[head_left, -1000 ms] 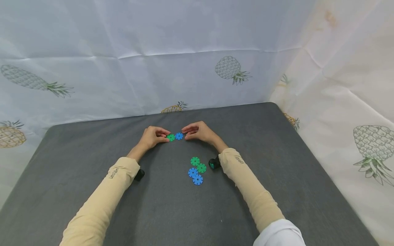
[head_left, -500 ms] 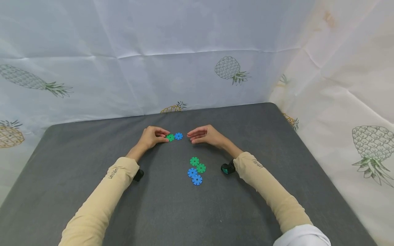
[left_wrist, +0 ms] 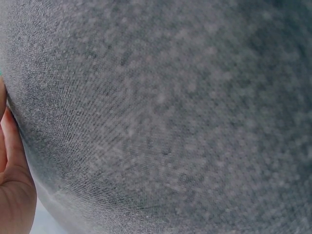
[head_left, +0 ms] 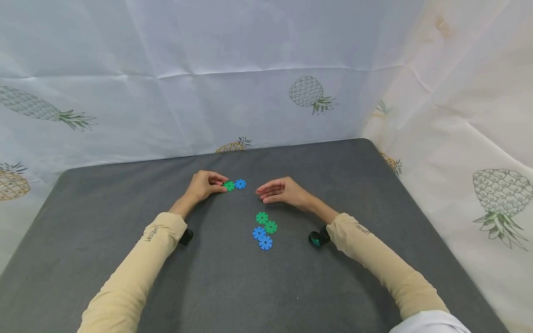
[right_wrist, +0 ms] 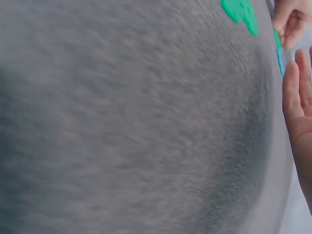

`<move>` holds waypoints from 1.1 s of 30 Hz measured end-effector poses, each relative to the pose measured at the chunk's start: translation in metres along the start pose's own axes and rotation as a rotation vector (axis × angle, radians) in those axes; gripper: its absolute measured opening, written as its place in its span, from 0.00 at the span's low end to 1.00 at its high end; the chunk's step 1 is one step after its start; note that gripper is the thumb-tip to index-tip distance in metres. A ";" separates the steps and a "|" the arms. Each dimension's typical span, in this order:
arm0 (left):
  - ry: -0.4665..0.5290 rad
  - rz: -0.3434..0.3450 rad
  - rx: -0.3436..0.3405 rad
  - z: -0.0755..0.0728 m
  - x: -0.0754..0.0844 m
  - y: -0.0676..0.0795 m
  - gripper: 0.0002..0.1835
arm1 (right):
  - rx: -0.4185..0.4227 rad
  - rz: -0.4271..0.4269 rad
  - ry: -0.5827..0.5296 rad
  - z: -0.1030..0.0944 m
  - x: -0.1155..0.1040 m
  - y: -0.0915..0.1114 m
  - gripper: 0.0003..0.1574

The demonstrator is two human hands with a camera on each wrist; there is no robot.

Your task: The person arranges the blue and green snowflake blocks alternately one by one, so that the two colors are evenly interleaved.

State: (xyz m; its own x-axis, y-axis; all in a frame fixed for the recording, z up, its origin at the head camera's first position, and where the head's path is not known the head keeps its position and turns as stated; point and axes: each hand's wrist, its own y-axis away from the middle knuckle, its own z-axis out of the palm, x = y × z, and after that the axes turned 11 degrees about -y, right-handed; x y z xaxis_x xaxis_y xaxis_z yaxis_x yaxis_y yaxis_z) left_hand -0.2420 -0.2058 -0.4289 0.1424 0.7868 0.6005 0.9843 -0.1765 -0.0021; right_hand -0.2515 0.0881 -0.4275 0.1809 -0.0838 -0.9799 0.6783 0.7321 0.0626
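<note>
At the far side of the table, my left hand [head_left: 204, 185] pinches the left edge of a green notched disc [head_left: 229, 186] between thumb and fingers. A blue notched disc [head_left: 240, 184] joins it edge to edge on the right. My right hand [head_left: 287, 192] hovers to the right of that pair, apart from it, fingers extended and holding nothing. Nearer to me lie two green discs [head_left: 270, 227] and two blue discs [head_left: 265, 243] in a staggered, overlapping group. In the right wrist view, the right hand's fingers [right_wrist: 292, 90] are straight, with the left hand [right_wrist: 292, 19] beyond.
The dark grey cloth-covered table [head_left: 233, 286] ends at a white curtain [head_left: 233, 106] printed with pineapples, which also runs down the right side. A black wrist camera [head_left: 319, 237] hangs under the right sleeve, another [head_left: 186, 237] under the left.
My right hand has drawn away from the blue disc, to the right and a little towards me. The left hand stays at the green disc.
</note>
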 end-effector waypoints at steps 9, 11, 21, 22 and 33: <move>0.011 0.003 0.004 0.000 0.000 0.000 0.15 | -0.047 -0.013 0.006 0.008 0.003 0.022 0.23; 0.011 0.004 0.001 0.000 0.000 0.000 0.15 | -0.051 -0.007 0.002 0.010 0.004 0.028 0.23; 0.020 0.004 0.004 -0.001 0.000 0.002 0.15 | -0.083 -0.026 0.028 0.010 0.009 0.046 0.23; 0.020 0.003 0.004 -0.001 0.000 0.002 0.15 | -0.084 -0.024 0.028 0.009 0.009 0.048 0.23; 0.026 0.011 0.002 0.000 0.000 0.002 0.15 | -0.136 -0.048 0.102 0.004 0.014 0.060 0.23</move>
State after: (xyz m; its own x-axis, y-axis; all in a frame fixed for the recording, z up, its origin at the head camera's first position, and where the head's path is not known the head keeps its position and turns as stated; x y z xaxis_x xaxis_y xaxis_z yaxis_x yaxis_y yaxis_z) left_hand -0.2401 -0.2059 -0.4289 0.1507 0.7693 0.6209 0.9828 -0.1842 -0.0103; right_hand -0.2054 0.1275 -0.4370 0.0726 -0.0572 -0.9957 0.5804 0.8143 -0.0045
